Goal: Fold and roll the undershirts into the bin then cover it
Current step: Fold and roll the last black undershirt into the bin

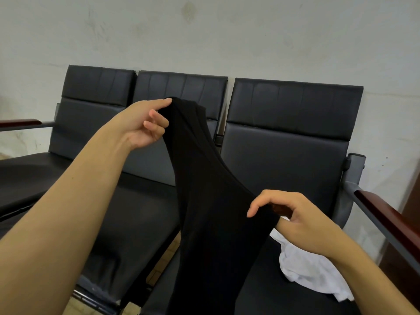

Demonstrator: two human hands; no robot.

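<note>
A black ribbed undershirt [204, 212] hangs in the air in front of the chairs, stretched slantwise between my hands. My left hand [145, 123] pinches one shoulder strap at the upper middle, arm reached forward. My right hand [293, 214] grips the other strap lower and to the right. The shirt's body drops out of view at the bottom edge. A crumpled white undershirt [306, 271] lies on the right chair's seat, partly behind my right forearm. No bin or cover is in view.
A row of three black padded chairs [288, 133] stands against a pale wall. Dark wooden armrests [391, 214] jut out at the right and the far left. Tiled floor shows in the gap between two seats.
</note>
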